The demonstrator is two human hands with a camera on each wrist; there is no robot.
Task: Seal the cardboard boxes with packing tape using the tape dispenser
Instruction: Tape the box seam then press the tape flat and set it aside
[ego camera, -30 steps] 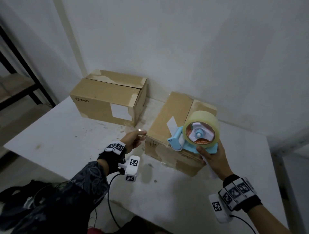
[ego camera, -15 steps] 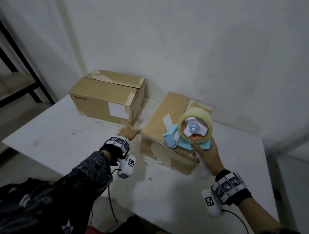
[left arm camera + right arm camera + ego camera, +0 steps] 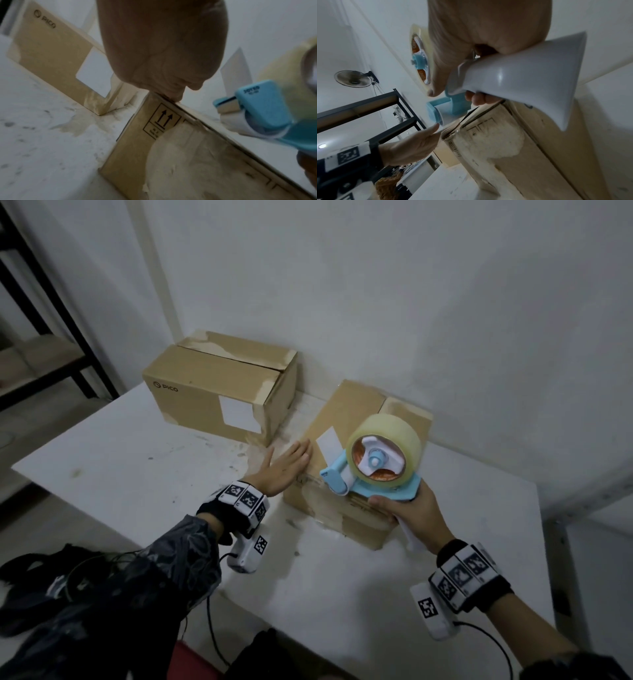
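Note:
Two brown cardboard boxes sit on a white table (image 3: 120,460). The near box (image 3: 346,419) lies at an angle in the middle. My left hand (image 3: 284,467) lies flat with straight fingers on that box's top left edge (image 3: 171,100). My right hand (image 3: 411,508) grips the white handle (image 3: 522,75) of a blue tape dispenser (image 3: 376,474) with a clear tape roll (image 3: 404,440), held over the box's near end. The dispenser's front roller (image 3: 240,121) hovers just above the box top.
The second box (image 3: 212,392), marked PICO, stands at the back left against the white wall (image 3: 411,285). A black metal shelf (image 3: 41,313) is left of the table. Dark clothing and cables lie below the table's near edge. A wall fan (image 3: 353,79) hangs high up.
My left hand has opened out and moved forward from the table beside the box onto its top edge. The dispenser has stayed over the box's near end.

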